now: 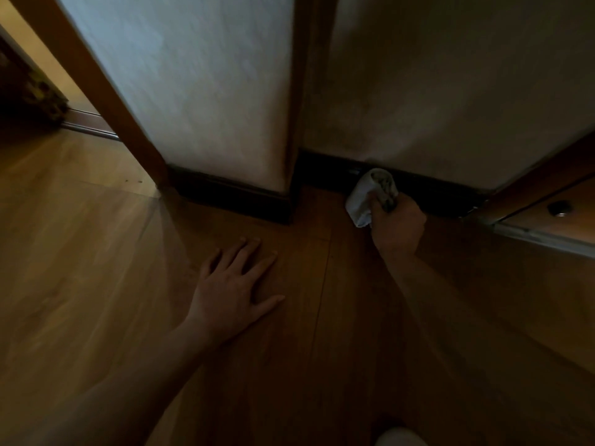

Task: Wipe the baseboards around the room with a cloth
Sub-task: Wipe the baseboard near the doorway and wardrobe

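So right hand [397,223] grips a bunched white cloth [370,194] against the dark baseboard [434,188], while left hand [235,281] lies spread flat on the wood floor [96,252].

My soft white cloth [363,201] meets the dark glossy baseboard [428,188]; smooth wood floor [96,252], matt textured wall [450,91].

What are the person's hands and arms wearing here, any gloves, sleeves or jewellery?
Nothing that shows. The left hand and the right hand are ungloved, and no sleeve, watch or bracelet appears along either arm. No ring shows on the left hand, though the dim light hides fine detail.
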### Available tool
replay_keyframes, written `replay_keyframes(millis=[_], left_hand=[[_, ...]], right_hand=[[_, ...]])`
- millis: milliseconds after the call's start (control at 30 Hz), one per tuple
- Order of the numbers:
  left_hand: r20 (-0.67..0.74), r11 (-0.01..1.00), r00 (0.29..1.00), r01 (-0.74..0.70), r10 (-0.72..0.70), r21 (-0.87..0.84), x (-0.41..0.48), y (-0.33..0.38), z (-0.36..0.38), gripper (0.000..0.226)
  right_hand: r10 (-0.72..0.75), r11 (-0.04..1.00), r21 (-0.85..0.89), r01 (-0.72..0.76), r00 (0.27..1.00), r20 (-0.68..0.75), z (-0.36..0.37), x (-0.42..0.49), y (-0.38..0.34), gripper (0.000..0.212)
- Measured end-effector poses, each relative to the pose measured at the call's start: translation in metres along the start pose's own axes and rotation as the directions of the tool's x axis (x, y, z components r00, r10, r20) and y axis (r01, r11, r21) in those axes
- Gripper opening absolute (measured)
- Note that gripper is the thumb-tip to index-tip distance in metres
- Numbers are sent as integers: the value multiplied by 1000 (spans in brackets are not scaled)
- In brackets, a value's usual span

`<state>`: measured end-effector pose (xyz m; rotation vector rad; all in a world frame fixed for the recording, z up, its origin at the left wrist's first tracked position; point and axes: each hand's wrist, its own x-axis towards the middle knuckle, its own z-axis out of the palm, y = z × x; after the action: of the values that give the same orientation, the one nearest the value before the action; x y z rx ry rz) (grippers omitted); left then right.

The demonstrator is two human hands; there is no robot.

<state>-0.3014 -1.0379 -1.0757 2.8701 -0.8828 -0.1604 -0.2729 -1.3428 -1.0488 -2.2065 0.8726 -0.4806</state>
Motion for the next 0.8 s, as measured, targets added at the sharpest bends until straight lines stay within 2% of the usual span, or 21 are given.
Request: replay_keyframes(millis=[167,367,567,700,800], left_hand=[[-1,1000,1000,-3,3,-2,3,2,1,77],[1,1000,1000,10,-10,0,5,4,1,77],[12,1000,1000,17,-17,-2,6,5,1,78],[19,1000,1000,21,-21,-5,5,5,1,78],[22,1000,1000,23,-22,-18,4,5,0,78]], right_hand=[[-29,1000,-3,29,1000,2,17,-3,-13,37],[-150,989,21,149,984,98,39,-6,-33,33],[-70,996,60,67,996,48,31,-7,-25,40],[-52,997,64,44,992,119,36,-5,-34,33],[-1,998,58,-5,994,107,30,-4,-27,32]])
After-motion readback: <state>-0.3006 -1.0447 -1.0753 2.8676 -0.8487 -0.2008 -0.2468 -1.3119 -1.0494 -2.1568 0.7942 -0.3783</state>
